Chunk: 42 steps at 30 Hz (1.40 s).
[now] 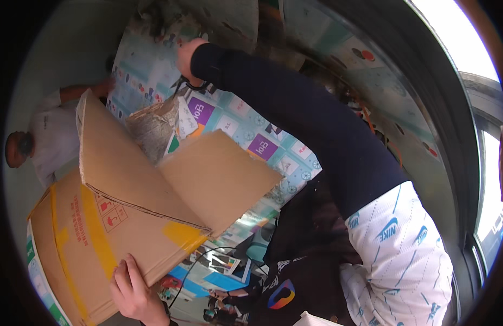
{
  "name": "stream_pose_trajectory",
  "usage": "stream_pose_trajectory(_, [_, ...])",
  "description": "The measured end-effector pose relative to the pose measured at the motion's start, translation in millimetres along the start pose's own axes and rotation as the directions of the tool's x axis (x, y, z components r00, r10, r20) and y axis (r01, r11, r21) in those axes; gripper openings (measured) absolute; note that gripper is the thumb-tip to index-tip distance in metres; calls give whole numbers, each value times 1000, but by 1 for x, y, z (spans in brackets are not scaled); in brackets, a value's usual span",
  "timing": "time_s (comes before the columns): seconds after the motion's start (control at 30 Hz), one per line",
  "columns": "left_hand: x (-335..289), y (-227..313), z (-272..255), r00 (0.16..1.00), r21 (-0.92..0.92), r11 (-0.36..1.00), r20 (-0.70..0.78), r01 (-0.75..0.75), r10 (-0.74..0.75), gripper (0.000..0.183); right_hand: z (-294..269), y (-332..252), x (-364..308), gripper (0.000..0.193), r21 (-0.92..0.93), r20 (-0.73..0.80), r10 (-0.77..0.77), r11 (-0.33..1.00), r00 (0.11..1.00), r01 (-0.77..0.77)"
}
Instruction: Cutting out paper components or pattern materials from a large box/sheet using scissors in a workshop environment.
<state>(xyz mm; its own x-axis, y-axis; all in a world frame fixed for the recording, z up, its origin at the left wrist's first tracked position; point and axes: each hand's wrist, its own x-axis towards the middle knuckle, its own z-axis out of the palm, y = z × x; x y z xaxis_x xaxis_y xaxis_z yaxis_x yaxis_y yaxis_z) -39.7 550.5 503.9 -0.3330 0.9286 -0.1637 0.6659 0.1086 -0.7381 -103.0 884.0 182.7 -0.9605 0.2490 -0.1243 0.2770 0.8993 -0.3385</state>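
A large cardboard box (137, 255), sealed with yellow tape along its edges, stands tilted at the lower left with its flaps spread. My left hand (134, 293) grips its lower edge, fingers laid over the printed side. At the top my right hand (189, 57), its arm stretched across the table, is closed around what look like black-handled scissors (193, 85). Their blades point down toward a crumpled, greyish-brown wrapping (153, 129) with a torn white paper (186, 117) beside it. One broad flap (221, 176) lies folded out over the table.
A patterned cover in light blue and purple lies over the table (251, 117). Another person (58, 127) stands beyond the box at the left, an arm reaching to the table edge. A black cable (186, 277) runs below the box. A dark window frame (452, 108) rises at right.
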Motion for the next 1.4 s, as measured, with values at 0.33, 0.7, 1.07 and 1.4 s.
stream_pose_trajectory(0.33, [-3,2,8,1000,36,999,20,-5,4,36,-3,-41,45,22,-316,-278,-255,935,926,163])
stream_pose_trajectory(0.7, [-7,2,5,1000,30,999,21,13,-14,25,13,-57,126,27,-250,-26,-290,928,957,275])
stream_pose_trajectory(1.07, [9,-5,0,995,132,987,-41,-87,93,9,40,24,65,51,-393,268,-213,866,940,308])
stream_pose_trajectory(1.4, [4,-11,3,993,93,989,-39,-111,115,9,41,50,68,79,-114,234,-283,942,930,315])
